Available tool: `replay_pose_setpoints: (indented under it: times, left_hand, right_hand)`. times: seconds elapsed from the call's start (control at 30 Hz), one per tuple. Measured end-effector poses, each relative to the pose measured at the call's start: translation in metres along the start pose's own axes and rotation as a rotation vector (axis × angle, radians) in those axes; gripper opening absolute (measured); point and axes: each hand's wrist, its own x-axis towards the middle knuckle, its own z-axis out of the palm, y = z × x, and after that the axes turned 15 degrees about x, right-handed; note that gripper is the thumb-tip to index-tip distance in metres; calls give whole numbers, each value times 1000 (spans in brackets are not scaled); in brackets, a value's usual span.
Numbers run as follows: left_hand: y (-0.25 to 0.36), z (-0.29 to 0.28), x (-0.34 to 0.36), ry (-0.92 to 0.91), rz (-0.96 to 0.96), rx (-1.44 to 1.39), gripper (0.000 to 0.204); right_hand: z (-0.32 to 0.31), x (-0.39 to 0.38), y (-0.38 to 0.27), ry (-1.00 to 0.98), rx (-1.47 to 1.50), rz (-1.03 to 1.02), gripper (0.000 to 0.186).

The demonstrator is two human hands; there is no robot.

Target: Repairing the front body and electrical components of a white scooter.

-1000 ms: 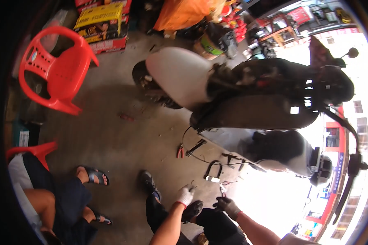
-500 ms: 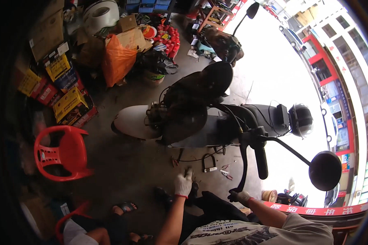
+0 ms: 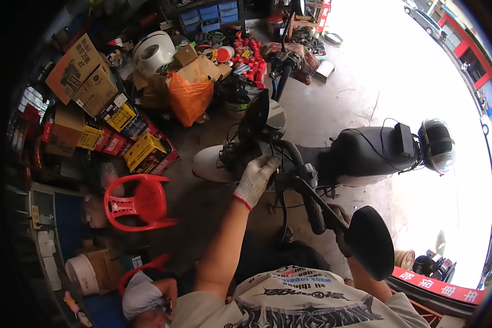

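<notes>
A scooter (image 3: 366, 147) stands in front of me, its front end to the left and its seat to the right. My left hand (image 3: 257, 177), in a white knit glove with a red cuff, is at the middle of the handlebar (image 3: 290, 150). Its fingers are closed together among dark parts there; what they hold is hidden. My right hand (image 3: 341, 236) is lower right, beside the near grip (image 3: 315, 214) and mostly behind the round black mirror (image 3: 369, 240). Its fingers cannot be made out. A brake lever (image 3: 282, 216) points toward me.
A red plastic chair (image 3: 147, 199) stands at left, and a person (image 3: 145, 298) sits lower left. Behind are stacked cartons (image 3: 95, 90), an orange bag (image 3: 190, 98), and a white helmet (image 3: 154, 52). A black-and-clear helmet (image 3: 438, 146) sits at the scooter's rear.
My left hand has risen from low near the floor to the handlebar's middle. My right hand has left the brake lever's tip and moved behind the mirror. The handlebar has turned and the view has shifted.
</notes>
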Motion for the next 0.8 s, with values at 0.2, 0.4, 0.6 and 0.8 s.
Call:
replay_pose_setpoints:
  times: [0.2, 0.4, 0.6, 0.8]
  left_hand:
    - [8, -5, 6, -178, -37, -51, 28]
    - [4, -4, 18, -167, -32, -102, 18]
    - [5, 3, 17, -159, 12, -271, 16]
    - [-7, -10, 12, -153, -76, -355, 17]
  right_hand:
    - [71, -4, -53, 65, -727, -203, 45]
    - [77, -1, -31, 167, -592, -235, 50]
    - [91, -4, -38, 226, -610, -254, 49]
    - [91, -5, -32, 274, -592, -299, 49]
